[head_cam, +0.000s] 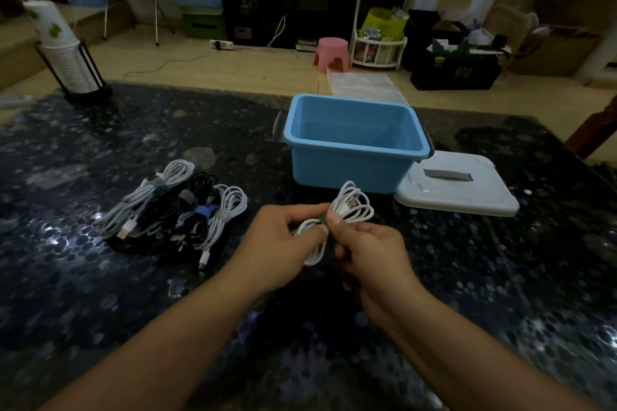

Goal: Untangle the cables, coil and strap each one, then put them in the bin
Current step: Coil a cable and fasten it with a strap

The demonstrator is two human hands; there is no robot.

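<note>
A coiled white cable [347, 213] with a grey strap [322, 220] at its middle is held above the tabletop, a USB plug [350, 202] lying on its loops. Strapped white and black coils [173, 207] are piled to the left. An open blue bin [355, 140] stands just behind, nothing seen inside.

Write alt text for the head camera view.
Both hands, left hand and right hand, hold a coiled white cable at its strap above a dark speckled table. Behind it stands an open blue bin, its white lid to the right; strapped cables lie left.
</note>
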